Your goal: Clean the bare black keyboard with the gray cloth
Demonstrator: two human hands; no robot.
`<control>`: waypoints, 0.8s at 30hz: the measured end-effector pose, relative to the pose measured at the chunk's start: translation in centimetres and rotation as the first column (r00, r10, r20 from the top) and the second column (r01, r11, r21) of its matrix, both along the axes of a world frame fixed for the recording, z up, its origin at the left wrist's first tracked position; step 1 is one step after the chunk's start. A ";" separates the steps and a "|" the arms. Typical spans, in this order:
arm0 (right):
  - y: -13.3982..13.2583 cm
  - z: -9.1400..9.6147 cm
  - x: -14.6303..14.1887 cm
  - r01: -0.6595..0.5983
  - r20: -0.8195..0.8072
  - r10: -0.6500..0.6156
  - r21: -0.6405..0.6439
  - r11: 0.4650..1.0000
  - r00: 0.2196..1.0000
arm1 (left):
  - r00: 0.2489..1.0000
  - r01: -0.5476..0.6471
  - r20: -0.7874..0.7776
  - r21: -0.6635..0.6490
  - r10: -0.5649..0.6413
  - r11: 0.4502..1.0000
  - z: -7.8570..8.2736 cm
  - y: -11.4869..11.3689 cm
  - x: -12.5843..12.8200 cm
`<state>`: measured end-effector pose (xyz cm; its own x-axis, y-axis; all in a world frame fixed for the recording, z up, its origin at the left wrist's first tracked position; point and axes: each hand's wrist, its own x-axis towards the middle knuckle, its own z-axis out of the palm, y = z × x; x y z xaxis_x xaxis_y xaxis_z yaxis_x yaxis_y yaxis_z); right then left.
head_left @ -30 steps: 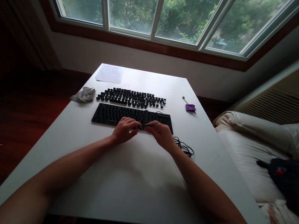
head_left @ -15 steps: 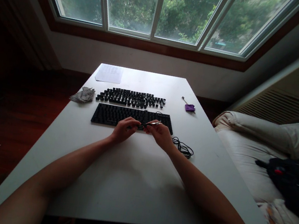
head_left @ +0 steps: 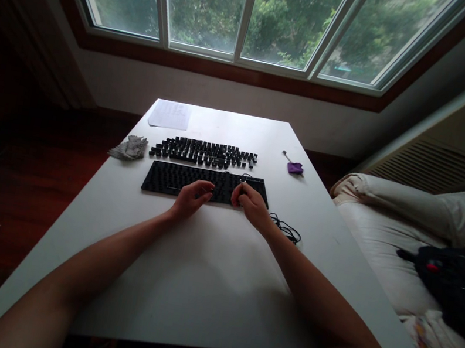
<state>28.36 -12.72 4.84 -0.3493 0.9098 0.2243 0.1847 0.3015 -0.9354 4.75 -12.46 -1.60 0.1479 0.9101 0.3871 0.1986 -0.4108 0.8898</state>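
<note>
A black keyboard [head_left: 160,177] lies on the white table with much of its key area showing. Over its front middle part, my left hand [head_left: 193,198] is curled, thumb and fingertips close together; a small dark bit at the tips is too small to name. To the right, my right hand [head_left: 252,204] is closed above the number-key side, around a small shiny metal tool [head_left: 242,181] of which only a glint shows. Behind the keyboard, loose black keycaps [head_left: 204,151] stand in rows.
A crumpled grey cloth [head_left: 130,148] sits at the left edge, and a paper sheet [head_left: 170,115] at the back left. A brush [head_left: 286,156] and a purple cloth [head_left: 295,168] lie back right. A coiled black cable [head_left: 288,229] rests beside my right wrist on the table [head_left: 204,288].
My hands were together at the fingertips over the keyboard and have come apart, the right moving slightly right. The metal tool in my right hand has turned and shows less.
</note>
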 end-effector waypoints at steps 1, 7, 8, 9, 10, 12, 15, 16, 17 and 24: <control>0.0 0.2 0.0 -0.007 0.069 0.006 0.015 1.000 0.998 | 1.000 0.010 -0.012 -0.005 -0.010 1.000 0.0 0.0 0.0; 0.0 -0.2 -0.7 -0.035 0.408 -0.051 0.202 0.979 0.911 | 0.999 0.050 0.000 -0.020 -0.050 0.999 -0.3 0.2 -0.3; 0.1 -0.4 -0.9 -0.039 0.435 -0.066 0.228 0.973 0.898 | 0.999 0.053 0.008 -0.020 -0.053 0.998 -0.3 0.2 -0.3; 0.1 -0.6 -1.2 -0.035 0.457 -0.089 0.257 0.966 0.885 | 0.998 0.054 0.019 -0.022 -0.054 0.998 -0.4 0.3 -0.3; 0.1 -0.8 -1.5 -0.030 0.476 -0.115 0.286 0.958 0.872 | 0.998 0.055 0.033 -0.024 -0.054 0.998 -0.4 0.3 -0.3; 0.2 -1.0 -1.9 -0.023 0.509 -0.160 0.335 0.942 0.846 | 0.997 0.058 0.061 -0.031 -0.056 0.998 -0.3 0.3 -0.3; 0.2 -1.0 -2.4 -0.031 0.526 -0.188 0.380 0.925 0.829 | 0.996 0.068 0.063 -0.035 -0.066 0.997 -0.2 0.2 -0.2; 0.2 -1.0 -2.5 -0.038 0.527 -0.188 0.389 0.921 0.829 | 0.996 0.071 0.059 -0.035 -0.068 0.997 -0.2 0.2 -0.2; 0.1 -1.0 -2.5 -0.044 0.527 -0.187 0.396 0.917 0.829 | 0.996 0.072 0.054 -0.036 -0.070 0.997 -0.2 0.2 -0.2; 1.0 -0.8 -2.6 -0.062 0.564 -0.182 0.385 0.921 0.806 | 0.998 0.062 0.033 0.010 -0.062 0.998 0.0 0.0 -0.2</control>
